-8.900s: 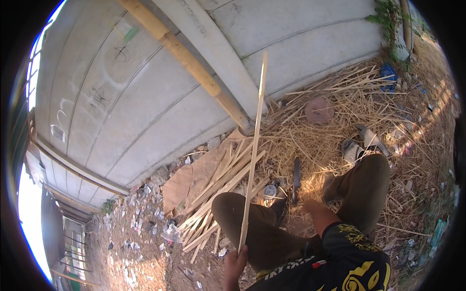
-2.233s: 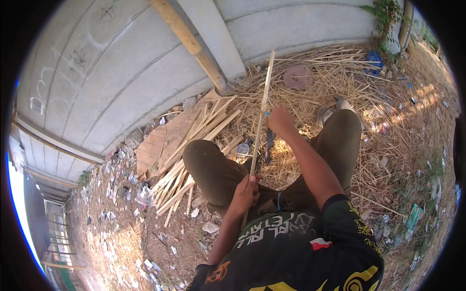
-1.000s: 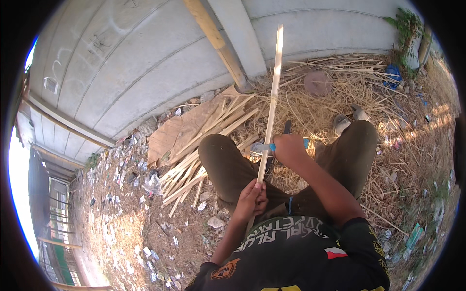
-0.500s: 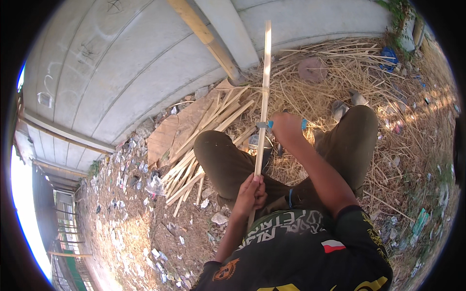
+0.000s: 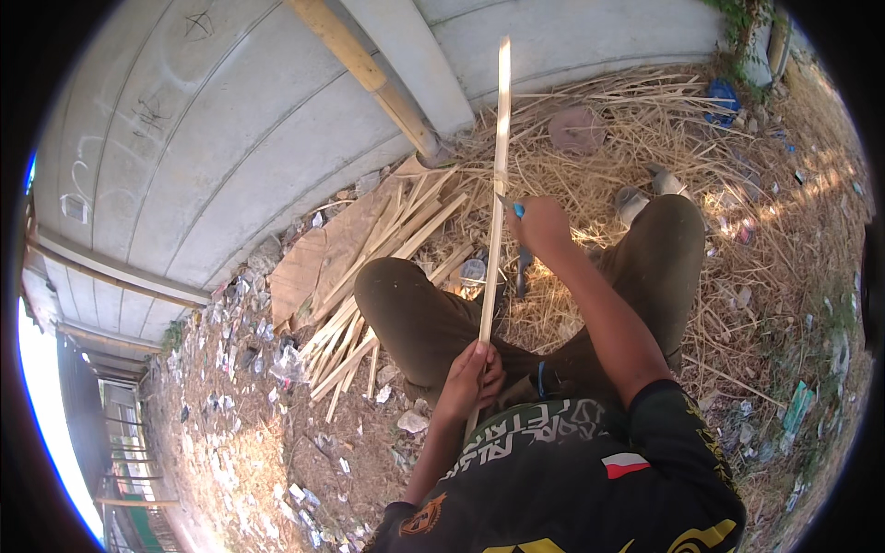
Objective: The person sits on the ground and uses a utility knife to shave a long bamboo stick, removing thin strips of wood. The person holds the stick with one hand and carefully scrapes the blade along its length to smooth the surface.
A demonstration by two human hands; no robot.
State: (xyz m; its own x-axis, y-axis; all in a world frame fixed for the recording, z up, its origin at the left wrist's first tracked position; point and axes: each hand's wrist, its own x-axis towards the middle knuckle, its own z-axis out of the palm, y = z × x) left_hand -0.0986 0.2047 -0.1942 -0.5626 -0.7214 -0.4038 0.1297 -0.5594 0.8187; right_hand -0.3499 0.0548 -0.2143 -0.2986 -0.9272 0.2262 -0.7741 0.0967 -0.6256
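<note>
My left hand (image 5: pixel 474 375) is closed round the lower part of a long pale bamboo strip (image 5: pixel 500 138), which stands up away from my lap. In my right hand (image 5: pixel 544 227) is a knife (image 5: pixel 510 205) with a blue handle, most of it hidden by the fingers. Its short grey blade lies against the strip's right side, about halfway along. Below that hand, between my legs, a dark tool (image 5: pixel 523 274) is partly visible; I cannot make out its kind.
Left of my knee, a pile of split bamboo strips (image 5: pixel 355 336) lies partly on a brown board (image 5: pixel 304 267). Shavings (image 5: pixel 553 170) cover the ground ahead, with a round pinkish object (image 5: pixel 576 130) among them. Beyond rise a grey panel wall (image 5: pixel 267 120) and a bamboo pole (image 5: pixel 369 78).
My right hand has moved the knife a little up the strip, and the blade is now angled rather than flat across it. My left hand keeps its grip. The view has shifted slightly.
</note>
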